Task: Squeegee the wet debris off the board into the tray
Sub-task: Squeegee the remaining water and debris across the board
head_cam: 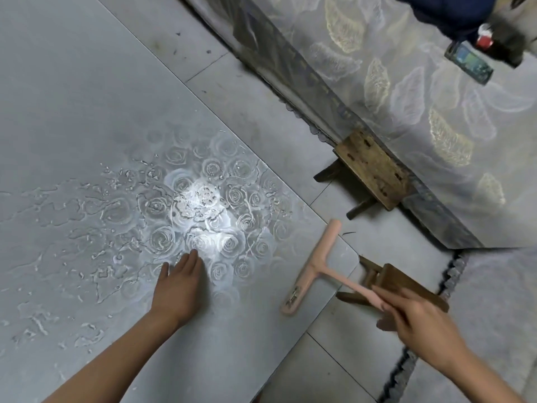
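A large grey board (87, 97) fills the left of the head view. Its lower part carries a pattern of roses, with wet streaks and bits of debris (122, 205) spread across it. My left hand (178, 289) lies flat on the board with straight fingers, just below the bright wet patch (200, 199). My right hand (418, 321) grips the handle of a pink T-shaped squeegee (312, 264). The squeegee's blade hangs over the board's rounded right corner. No tray is in view.
A small wooden stool (406, 282) stands just right of the board's corner, under my right hand. A second wooden stool (374, 170) props a patterned panel (421, 112) at the right. Grey floor tiles (305, 158) lie between them. A dark bottle-like object (467, 62) lies at the top right.
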A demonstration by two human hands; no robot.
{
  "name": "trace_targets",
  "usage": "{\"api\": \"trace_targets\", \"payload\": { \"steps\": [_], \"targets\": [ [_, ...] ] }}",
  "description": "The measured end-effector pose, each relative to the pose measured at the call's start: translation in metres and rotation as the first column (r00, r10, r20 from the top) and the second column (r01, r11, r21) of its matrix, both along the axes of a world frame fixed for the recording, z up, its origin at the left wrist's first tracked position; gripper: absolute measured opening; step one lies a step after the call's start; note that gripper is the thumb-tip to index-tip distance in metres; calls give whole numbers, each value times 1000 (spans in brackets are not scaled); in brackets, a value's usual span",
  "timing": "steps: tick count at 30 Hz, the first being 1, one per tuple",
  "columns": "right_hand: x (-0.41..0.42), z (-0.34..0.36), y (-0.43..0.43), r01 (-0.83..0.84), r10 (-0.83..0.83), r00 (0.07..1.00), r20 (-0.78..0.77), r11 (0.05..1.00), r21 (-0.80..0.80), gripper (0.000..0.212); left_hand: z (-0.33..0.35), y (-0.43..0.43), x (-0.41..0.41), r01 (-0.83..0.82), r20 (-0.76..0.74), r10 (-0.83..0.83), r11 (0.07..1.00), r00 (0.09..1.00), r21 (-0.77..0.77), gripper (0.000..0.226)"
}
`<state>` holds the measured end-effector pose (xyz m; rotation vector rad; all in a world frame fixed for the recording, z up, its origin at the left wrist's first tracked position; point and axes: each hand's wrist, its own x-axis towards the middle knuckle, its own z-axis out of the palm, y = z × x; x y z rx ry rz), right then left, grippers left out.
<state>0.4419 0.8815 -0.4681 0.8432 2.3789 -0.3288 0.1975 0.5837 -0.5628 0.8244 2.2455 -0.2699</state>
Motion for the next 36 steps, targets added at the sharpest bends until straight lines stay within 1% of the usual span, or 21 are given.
{"api": "trace_targets", "payload": {
  "steps": [3, 5, 7, 8, 10, 12, 13, 14, 15, 17, 18, 19, 21, 22, 23, 27, 30, 31, 33, 34, 36],
  "targets": [
    [-35, -17, -19, -18, 17, 999, -51, 1000, -18, 42, -6, -7, -9, 37, -11, -38, 999, 999, -5, 69],
    [-73, -35, -35, -70, 66, 995, -79, 997, -42, 50, -10, -7, -11, 33, 25, -34, 999, 999, 15, 70],
    [-119, -52, -56, -140, 133, 986, -98, 988, -69, 55, -12, -7, -15, -33, 73, 29, 997, 997, 65, 71],
    [-139, -55, -63, -168, 160, 981, -114, 983, -69, 54, -11, -7, -17, -73, 102, 62, 991, 993, 108, 71],
    [-158, -51, -61, -223, 217, 963, -159, 975, -17, 49, -7, -8, -20, -154, 131, 127, 964, 983, 217, 67],
    [-150, -35, -44, -217, 212, 949, -232, 976, 3, 45, 0, -11, -22, -220, 88, 202, 910, 976, 352, 54],
    [-137, -27, -31, -205, 198, 949, -246, 979, -1, 43, 3, -13, -22, -224, 38, 231, 871, 972, 436, 53],
    [-122, -21, -16, -200, 193, 954, -228, 980, -8, 44, 6, -16, -21, -218, -30, 269, 835, 963, 505, 53],
    [-107, -17, -2, -206, 193, 960, -204, 978, -43, 46, 10, -21, -18, -224, -88, 316, 818, 945, 530, 51],
    [-82, -12, 14, -234, 215, 967, -134, 960, -153, 52, 14, -28, -10, -280, -124, 383, 827, 915, 489, 45],
    [-77, -13, 16, -256, 241, 965, -100, 948, -191, 53, 15, -31, -7, -338, -107, 419, 836, 902, 432, 43],
    [-76, -16, 15, -269, 253, 962, -102, 941, -205, 54, 12, -33, -3, -393, -78, 446, 847, 891, 357, 43],
    [-93, -27, 8, -294, 264, 951, -161, 934, -202, 53, 8, -35, 5, -478, -62, 489, 867, 870, 141, 50],
    [-110, -35, 3, -319, 285, 942, -178, 926, -205, 52, 6, -35, 10, -516, -48, 516, 856, 855, 20, 54],
    [-130, -44, -4, -355, 317, 928, -196, 913, -202, 51, 5, -34, 12, -557, -41, 556, 829, 831, -47, 56],
    [-211, -53, -23, -535, 479, 832, -281, 827, -174, 47, 1, -19, 7, -633, -23, 640, 753, 768, -180, 52],
    [-237, -36, 26, -621, 552, 767, -329, 767, -161, 43, -4, -10, -3, -728, 66, 756, 647, 651, -227, 45],
    [-237, -28, 48, -633, 561, 757, -336, 757, -163, 45, -5, -10, -5, -738, 80, 770, 632, 633, -237, 45],
    [-236, -15, 90, -659, 600, 740, -304, 737, -150, 48, -6, -10, -11, -738, 101, 777, 624, 621, -257, 46],
    [-236, -13, 105, -673, 629, 732, -261, 727, -136, 47, -6, -11, -13, -729, 106, 770, 631, 629, -266, 47],
    [-243, -17, 119, -730, 712, 682, -170, 675, -101, 45, -6, -16, -16, -716, 105, 759, 644, 643, -271, 48]
  ]
}}
